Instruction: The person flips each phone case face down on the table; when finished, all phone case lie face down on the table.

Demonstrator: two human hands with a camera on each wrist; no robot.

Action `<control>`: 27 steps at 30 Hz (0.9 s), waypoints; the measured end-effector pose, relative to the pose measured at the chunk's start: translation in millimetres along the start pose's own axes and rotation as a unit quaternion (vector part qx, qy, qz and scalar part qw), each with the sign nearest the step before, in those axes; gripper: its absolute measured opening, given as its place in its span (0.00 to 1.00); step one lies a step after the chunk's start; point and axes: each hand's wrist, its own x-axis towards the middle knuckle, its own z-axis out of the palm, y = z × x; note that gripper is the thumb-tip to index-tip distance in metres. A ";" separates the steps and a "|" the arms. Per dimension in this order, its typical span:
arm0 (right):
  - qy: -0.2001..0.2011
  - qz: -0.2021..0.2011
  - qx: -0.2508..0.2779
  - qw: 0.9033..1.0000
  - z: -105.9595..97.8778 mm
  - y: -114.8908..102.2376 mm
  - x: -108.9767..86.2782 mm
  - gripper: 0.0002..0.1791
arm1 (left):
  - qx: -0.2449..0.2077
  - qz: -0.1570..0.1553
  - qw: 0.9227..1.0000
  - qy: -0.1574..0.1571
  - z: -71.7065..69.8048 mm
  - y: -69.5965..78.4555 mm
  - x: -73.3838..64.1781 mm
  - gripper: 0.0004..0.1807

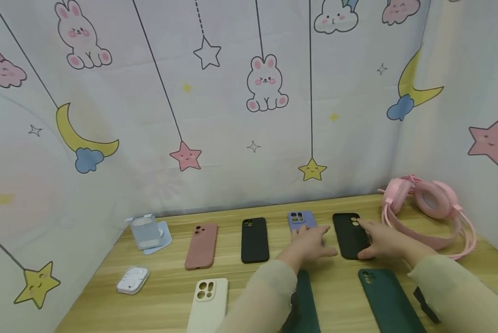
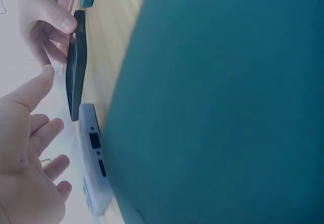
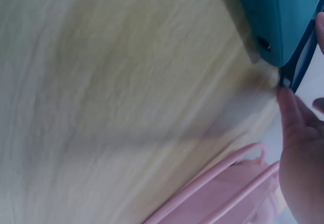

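My right hand holds a black phone case by its right side, the thumb at the near corner and the fingers near the camera holes. The left wrist view shows this black case edge-on, with the right thumb against it. My left hand hovers with spread fingers over a purple phone case, part of which it hides. Nothing is held in it. Below the hands lie two dark green phone cases, one partly behind the left forearm and the other to the right.
Pink headphones stand at the back right. Another black case, a pink case and a cream case lie to the left. Farther left are a light-blue stand and a small white case. A printed curtain borders the table.
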 end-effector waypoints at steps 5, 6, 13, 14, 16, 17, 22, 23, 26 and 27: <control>-0.007 -0.022 0.024 0.999 -1.9 -1.0 -0.3 0.54 | 0.011 -0.026 1.000 -0.001 1.5 10.1 2.5 0.37; -0.010 -0.025 0.026 0.999 -2.2 -0.9 -0.3 0.54 | 0.016 -0.034 0.999 -0.005 2.8 11.8 3.0 0.37; -0.005 -0.037 0.014 0.999 -2.1 0.4 1.0 0.55 | 0.047 -0.070 0.996 -0.003 12.2 21.4 4.4 0.35; -0.006 -0.040 0.017 0.999 -2.3 1.0 1.2 0.55 | 0.049 -0.072 0.996 0.000 13.0 22.7 4.8 0.35; -0.007 -0.045 0.022 0.999 -2.9 1.4 1.2 0.55 | 0.054 -0.070 0.996 0.004 14.2 24.9 5.7 0.35; -0.009 -0.044 0.024 0.999 -3.4 1.5 1.1 0.56 | 0.057 -0.068 0.996 0.004 14.8 26.0 6.0 0.35; -0.020 -0.039 0.025 0.999 -4.7 1.7 0.4 0.54 | 0.067 -0.060 0.996 0.004 18.2 29.4 8.4 0.36; -0.022 -0.038 0.023 0.999 -5.0 1.9 0.3 0.53 | 0.067 -0.060 0.996 0.005 18.6 29.8 8.5 0.36; -0.027 -0.036 0.018 0.999 -5.6 3.4 -0.6 0.53 | 0.066 -0.061 0.996 0.003 19.4 30.7 9.2 0.37; -0.028 -0.035 0.016 0.999 -5.7 4.1 -0.9 0.53 | 0.066 -0.062 0.996 0.001 19.3 31.2 9.3 0.37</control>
